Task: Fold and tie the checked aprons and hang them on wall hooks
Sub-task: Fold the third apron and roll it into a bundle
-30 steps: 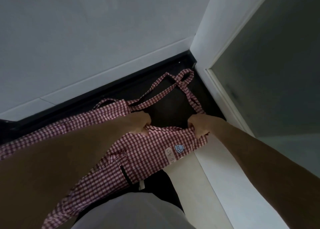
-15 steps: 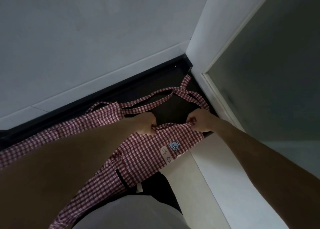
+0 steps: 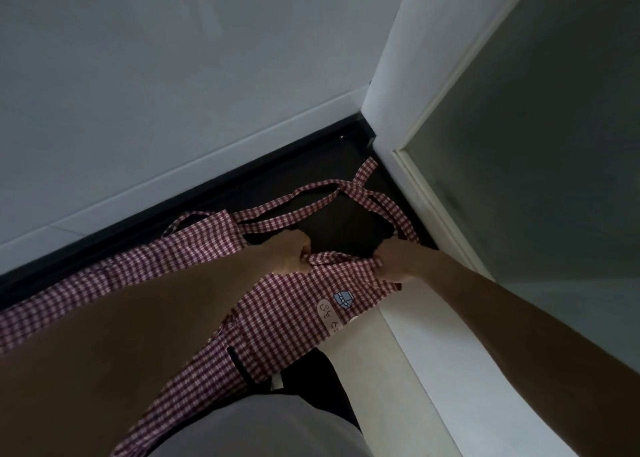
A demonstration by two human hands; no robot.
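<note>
Gathering: red-and-white checked cotton apron, top edge gripped by left hand and right hand, fingers curled tight; hands nearer together than before, neck straps slackened; folding under way, above dark floor.

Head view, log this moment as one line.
left hand grips apron top edge | right hand grips same edge | straps hang ahead | unhung
</note>
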